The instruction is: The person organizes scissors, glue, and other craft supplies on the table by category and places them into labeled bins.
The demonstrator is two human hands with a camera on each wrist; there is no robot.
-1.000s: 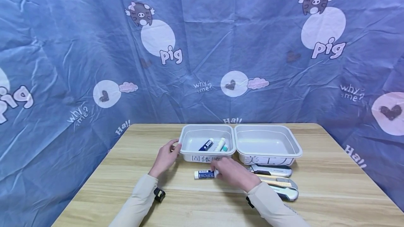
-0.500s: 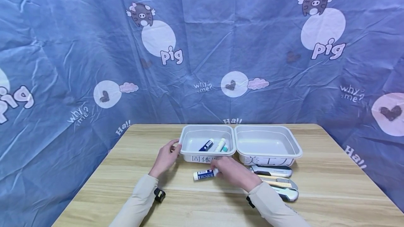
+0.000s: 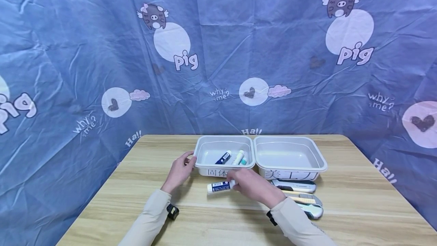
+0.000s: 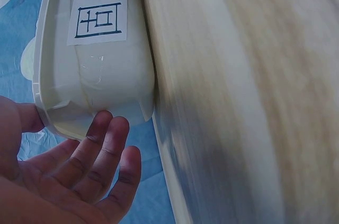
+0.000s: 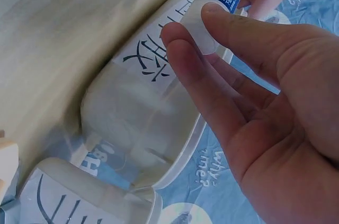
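**Right hand pinching glue stick in front of left tray**

Right hand (image 3: 250, 187) pinches one end of a white-and-blue glue stick (image 3: 219, 187) between thumb and fingertips (image 5: 183, 36). The right wrist view shows the pinch on the translucent cap end. The stick is roughly level, its free end pointing to the person's left, just in front of the left tray's labelled wall. Can't tell whether it's touching the table or slightly off it.

Left hand (image 3: 179, 172) is at the left tray's (image 3: 201, 149) near-left corner, thumb on the rim, fingers (image 4: 106, 150) relaxed and mostly straight against the outer wall. It steadies the tray without gripping it.

The left tray holds more sticks: one dark blue stick (image 3: 223, 157) and a white one with a teal end (image 3: 238, 156), lying side by side near the middle. A further teal bit beside them is too small to make out.

The right tray (image 3: 321, 162) touches the left tray side by side and also carries a paper label on its front wall.

Three utility knives (image 3: 300, 194) lie on the wooden table (image 3: 358, 200) just in front of the right tray, stacked in a row front to back, partly hidden by the right forearm.

Blue cartoon-print cloth (image 3: 85, 48) hangs behind and around the table.
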